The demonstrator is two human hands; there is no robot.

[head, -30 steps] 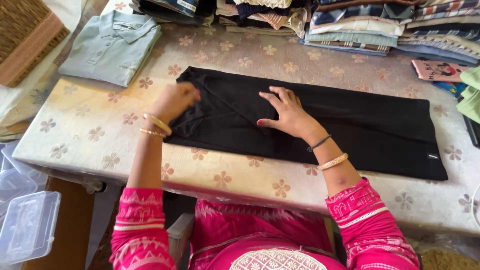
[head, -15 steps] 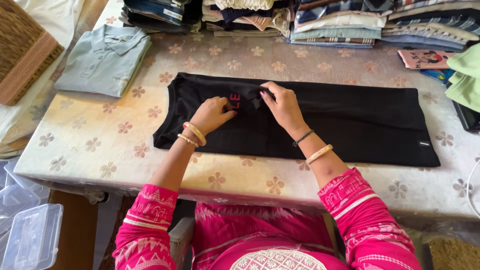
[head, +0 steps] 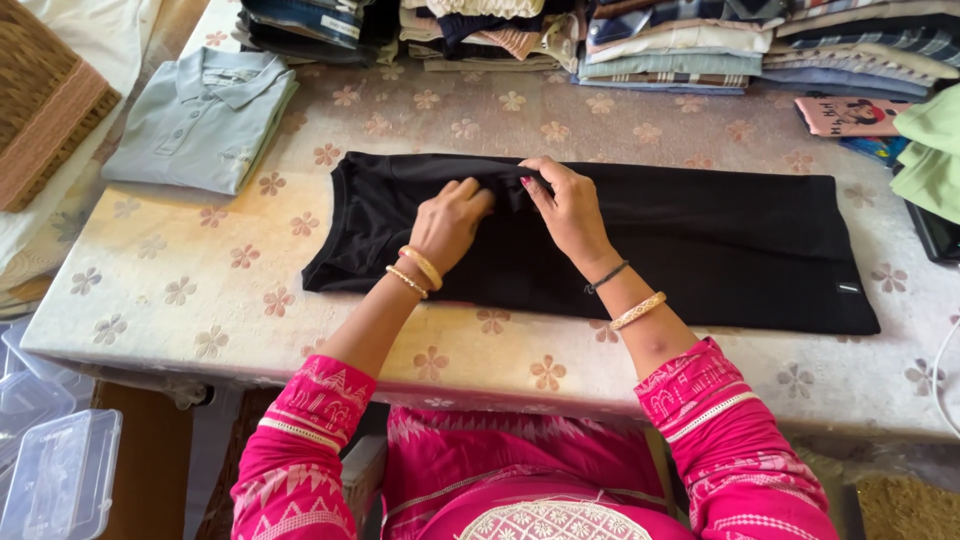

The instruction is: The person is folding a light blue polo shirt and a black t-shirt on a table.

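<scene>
Flowered table (head: 180,290): both hands, left hand (head: 450,222) and right hand (head: 568,205), pinch black garment (head: 700,240) (mid-frame); uneven pull could skew the fold

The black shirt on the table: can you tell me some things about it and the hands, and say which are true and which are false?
1. Both hands rest on the black shirt. True: the left hand and right hand are on it.
2. The black shirt hangs on a hanger. False: it lies flat on the flowered table.
3. A folded pale green polo shirt lies to the left. True.
4. The far edge of the table holds plates. False: stacks of folded clothes sit there.
</scene>
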